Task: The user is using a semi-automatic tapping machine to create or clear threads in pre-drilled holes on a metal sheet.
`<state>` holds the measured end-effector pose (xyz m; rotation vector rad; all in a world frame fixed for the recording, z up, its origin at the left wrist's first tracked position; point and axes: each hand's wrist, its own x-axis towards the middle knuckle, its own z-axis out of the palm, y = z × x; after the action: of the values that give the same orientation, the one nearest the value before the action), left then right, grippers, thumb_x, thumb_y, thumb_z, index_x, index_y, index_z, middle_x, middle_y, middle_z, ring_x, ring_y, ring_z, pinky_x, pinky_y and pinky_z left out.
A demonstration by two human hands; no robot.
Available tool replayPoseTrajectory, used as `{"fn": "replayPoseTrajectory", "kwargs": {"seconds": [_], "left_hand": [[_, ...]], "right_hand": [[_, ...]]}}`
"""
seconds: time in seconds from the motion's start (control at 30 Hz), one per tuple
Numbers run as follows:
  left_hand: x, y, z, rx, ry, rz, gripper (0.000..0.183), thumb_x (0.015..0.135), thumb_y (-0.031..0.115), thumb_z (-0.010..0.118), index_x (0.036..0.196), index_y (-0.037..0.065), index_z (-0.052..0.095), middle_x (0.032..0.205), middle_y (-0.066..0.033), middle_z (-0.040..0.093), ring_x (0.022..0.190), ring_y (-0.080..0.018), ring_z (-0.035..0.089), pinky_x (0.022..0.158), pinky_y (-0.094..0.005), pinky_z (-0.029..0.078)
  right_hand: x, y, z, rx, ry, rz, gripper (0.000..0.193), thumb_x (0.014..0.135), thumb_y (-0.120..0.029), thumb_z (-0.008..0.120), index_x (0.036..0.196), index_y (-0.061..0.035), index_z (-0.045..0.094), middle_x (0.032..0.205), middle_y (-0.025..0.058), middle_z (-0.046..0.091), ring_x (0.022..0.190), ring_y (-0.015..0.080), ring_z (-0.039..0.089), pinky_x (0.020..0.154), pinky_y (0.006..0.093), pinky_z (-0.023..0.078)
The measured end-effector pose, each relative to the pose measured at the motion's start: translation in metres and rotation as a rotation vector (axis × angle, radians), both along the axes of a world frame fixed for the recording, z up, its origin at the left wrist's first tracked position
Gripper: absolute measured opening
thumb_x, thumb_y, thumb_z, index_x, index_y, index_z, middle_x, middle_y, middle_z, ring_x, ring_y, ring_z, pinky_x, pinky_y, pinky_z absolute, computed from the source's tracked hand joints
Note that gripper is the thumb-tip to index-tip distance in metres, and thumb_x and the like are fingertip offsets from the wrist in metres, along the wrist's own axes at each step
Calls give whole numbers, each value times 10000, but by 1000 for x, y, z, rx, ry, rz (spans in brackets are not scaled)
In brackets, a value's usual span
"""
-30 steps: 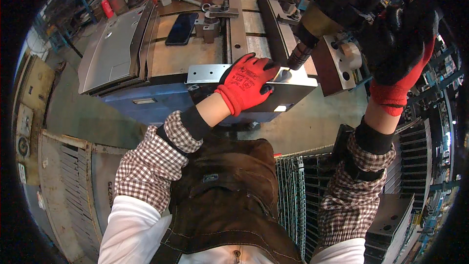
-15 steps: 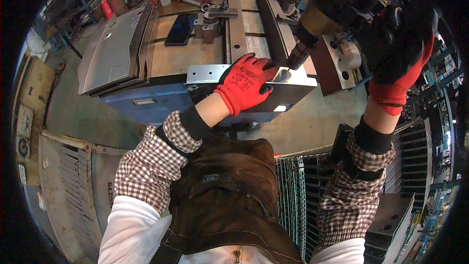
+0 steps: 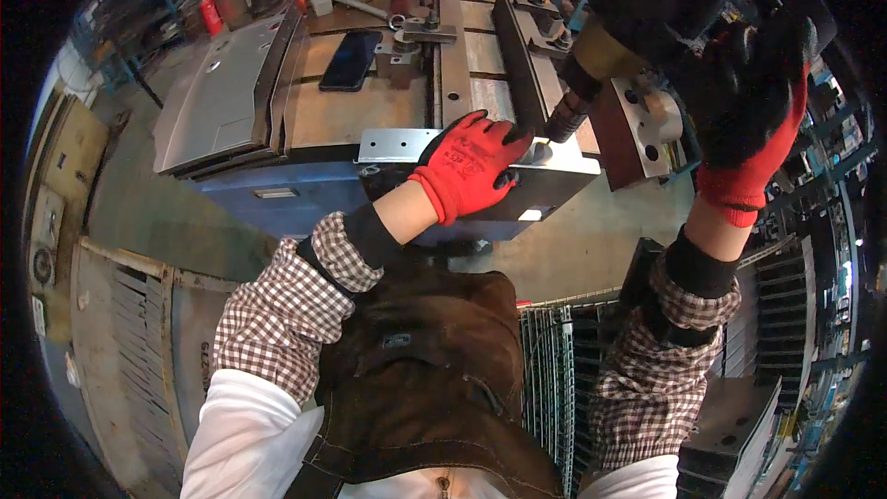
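Observation:
My left hand point(image 3: 469, 166), in a red and black glove, presses on a bent metal plate point(image 3: 416, 144). Its fingers lie over the bright top face and the thumb rests against the dark front face. Just right of those fingertips, a drill chuck point(image 3: 566, 118) points down at the plate, its thin bit close to the surface. At the upper right, my right hand point(image 3: 753, 115), in a matching glove, is raised and closed around a dark handle point(image 3: 813, 23) beside the drill head point(image 3: 637, 0). Dark shadow partly hides the fingers and handle there.
Stacked metal sheets point(image 3: 222, 97) lie on the left of the slotted machine table point(image 3: 397, 106). A phone point(image 3: 350, 62), a wrench point(image 3: 360, 6) and clamping blocks point(image 3: 399, 60) are behind the plate. A block with holes point(image 3: 637, 134) stands right of the chuck. Wire racking point(image 3: 573, 379) stands below.
The whole view has shifted slightly, so the table sits a little lower in it. Both hands keep their hold, the left on the plate and the right on the handle.

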<state>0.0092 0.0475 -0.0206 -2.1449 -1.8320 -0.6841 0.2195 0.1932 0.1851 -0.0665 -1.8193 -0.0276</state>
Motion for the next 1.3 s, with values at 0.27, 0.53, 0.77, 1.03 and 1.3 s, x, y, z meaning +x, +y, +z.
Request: {"fn": "replayPoseTrajectory", "kwargs": {"seconds": [0.27, 0.53, 0.77, 1.03, 1.3], "left_hand": [[2, 0, 1, -34, -3, 5, 653, 823, 310, 672, 1425, 117, 510, 1304, -191, 566, 1235, -352, 526, 1156, -485, 335], [2, 0, -1, -14, -10, 11, 695, 810, 310, 685, 1443, 105, 483, 1307, -200, 562, 1231, -362, 525, 1155, -481, 339], [0, 0, -1, -21, 16, 12, 705, 803, 311, 691, 1431, 71, 478, 1280, -192, 567, 1218, -354, 532, 1151, -476, 348], [-2, -4, -4, 5, -12, 20, 712, 791, 313, 714, 1420, 66, 489, 1245, -185, 581, 1190, -344, 552, 1135, -471, 363], [-3, -4, -5, 34, -6, 18, 722, 793, 330, 721, 1421, 62, 490, 1251, -183, 585, 1188, -343, 557, 1133, -463, 365]], "right_hand": [[7, -2, 13, 30, -22, -103, 491, 1066, -220, 468, 1519, -43, 402, 1476, 153, 508, 1282, 268, 566, 1051, 402, 499], [-3, 3, 28, -289, 135, 343, 507, 1064, -216, 462, 1535, -46, 386, 1513, 154, 475, 1313, 261, 541, 1072, 424, 480], [0, 6, 29, -218, 113, 326, 456, 1045, -281, 487, 1412, -11, 481, 1371, 120, 559, 1201, 229, 586, 1008, 387, 489], [23, 32, -108, -1032, 447, 372, 454, 996, -303, 580, 1346, -16, 549, 1242, 82, 612, 1030, 177, 593, 895, 312, 480], [-9, 0, -203, -829, -335, 64, 640, 743, -184, 882, 1304, -46, 607, 1221, 119, 658, 1081, 248, 645, 927, 384, 506]]}}
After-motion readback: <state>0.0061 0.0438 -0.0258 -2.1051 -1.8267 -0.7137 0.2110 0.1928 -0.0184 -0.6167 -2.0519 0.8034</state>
